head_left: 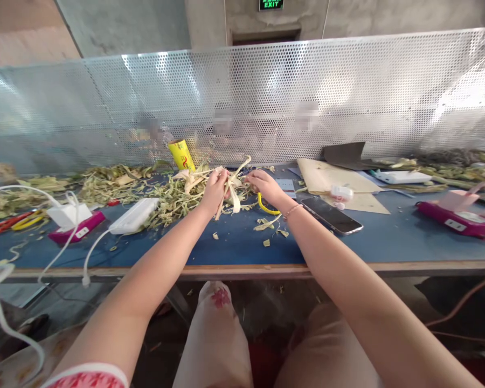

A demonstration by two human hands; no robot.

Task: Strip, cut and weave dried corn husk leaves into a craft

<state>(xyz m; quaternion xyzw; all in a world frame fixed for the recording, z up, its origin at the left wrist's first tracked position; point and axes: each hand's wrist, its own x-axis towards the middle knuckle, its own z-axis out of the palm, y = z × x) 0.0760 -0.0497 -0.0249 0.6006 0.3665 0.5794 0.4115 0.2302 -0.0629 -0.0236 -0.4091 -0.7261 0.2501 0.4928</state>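
- Perforated metal panel (258, 81): stood upright beyond both my hands, along the back of the table.
- Blue table (226, 250): lay under my hands, front edge nearer to me than my grip.
- Dried plant heap (170, 202): spread on the table left of my left hand and behind it.
- Tan paper (321, 178): lay right of my right hand, a bit beyond it.
- Black phone (331, 214): lay right of my right hand, nearer to me, partly beside my forearm.
- White box (135, 216): sat left of my left hand, cable plugged in.
- Right hand (267, 186): fingertips drawn together near the left hand; couldn't tell if they pinched anything.
- Left hand (214, 189): fingers closed, pinching the pale plant piece.
- Pale plant piece (236, 200): in my left fingers, between both hands, one end sticking up, a strip hanging down.
- Yellow tube (181, 155): tilted, beyond and left of my left hand.
- Yellow handle (262, 205): just below my right hand, partly hidden.
- Small scrap (267, 243): on the table, nearer to me than my grip.
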